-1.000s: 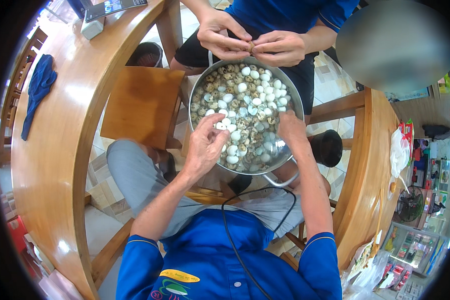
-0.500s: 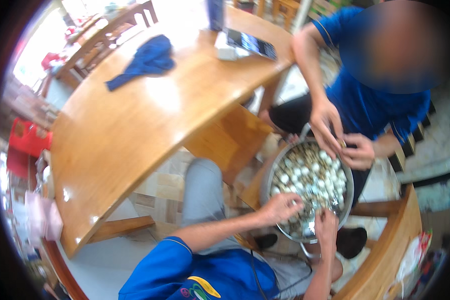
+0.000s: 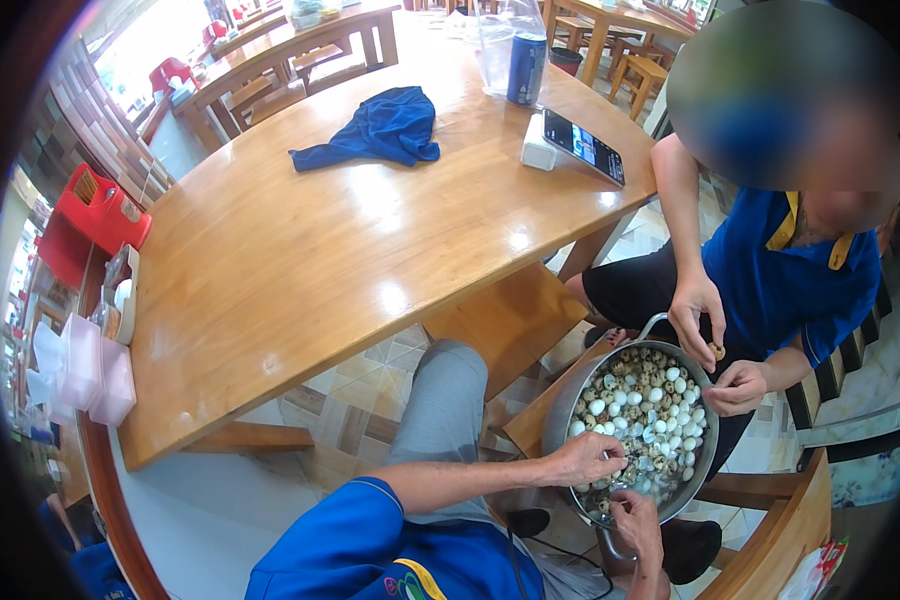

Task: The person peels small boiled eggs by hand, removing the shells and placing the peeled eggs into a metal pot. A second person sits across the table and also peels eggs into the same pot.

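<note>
A steel pot (image 3: 560,420) with a loop handle holds many quail eggs, some speckled (image 3: 654,355), some peeled and white (image 3: 633,398), among bits of shell. My left hand (image 3: 592,462) is over the pot's near half, fingertips pinched on something too small to make out. Below it, my right hand (image 3: 635,522) is curled at the pot's near rim, its grip partly hidden. A co-worker's two hands (image 3: 698,322) (image 3: 735,387) are at the far right of the pot, one holding a speckled egg (image 3: 717,352).
A wooden table (image 3: 250,310) spans the left, bearing a blue cloth (image 3: 375,135), phone (image 3: 582,145) on a white block, can (image 3: 526,70), red caddy (image 3: 100,220) and pink tissue boxes (image 3: 110,380). A wooden stool (image 3: 500,330) stands beside the pot. The co-worker (image 3: 770,280) sits opposite.
The view has swung up and left, so the table fills more of it and the pot sits lower right. My hands remain at the pot; the co-worker's hands have moved slightly apart.
</note>
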The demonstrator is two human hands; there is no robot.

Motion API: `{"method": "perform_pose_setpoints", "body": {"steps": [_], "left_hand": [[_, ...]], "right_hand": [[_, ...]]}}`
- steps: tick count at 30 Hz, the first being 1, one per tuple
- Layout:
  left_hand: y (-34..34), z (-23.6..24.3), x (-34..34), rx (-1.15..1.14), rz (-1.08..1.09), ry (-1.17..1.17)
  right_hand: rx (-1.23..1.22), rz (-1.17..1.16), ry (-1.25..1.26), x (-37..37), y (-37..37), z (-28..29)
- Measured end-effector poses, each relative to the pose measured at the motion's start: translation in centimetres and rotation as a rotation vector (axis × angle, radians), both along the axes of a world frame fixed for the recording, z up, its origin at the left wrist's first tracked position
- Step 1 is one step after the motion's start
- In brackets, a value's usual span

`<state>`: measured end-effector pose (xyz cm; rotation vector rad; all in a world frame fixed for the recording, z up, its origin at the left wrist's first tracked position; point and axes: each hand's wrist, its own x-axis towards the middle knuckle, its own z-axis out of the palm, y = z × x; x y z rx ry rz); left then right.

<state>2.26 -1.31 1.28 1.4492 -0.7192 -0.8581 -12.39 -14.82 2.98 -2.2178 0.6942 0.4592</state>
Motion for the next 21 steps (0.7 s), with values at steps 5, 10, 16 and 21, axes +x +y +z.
{"method": "perform_pose_setpoints", "body": {"steps": [5,10,16,21], "left_hand": [[-0.1,-0.5,0.1,-0.005,-0.048,-0.001],[0.0,-1.0,0.0,-0.035,-0.038,-0.066],[0.1,-0.8,0.1,0.087,-0.057,-0.079],[0.1,-1.2,0.1,0.081,0.0,-0.113]], "right_hand": [[0.002,0.075,0.077,-0.4,-0.2,-0.9],[-0.03,0.148,0.061,-0.7,0.2,-0.4],[0.006,0.032,0.016,-0.3,-0.2,0.6],[0.037,0.167,-0.012,-0.3,0.1,0.2]]}}
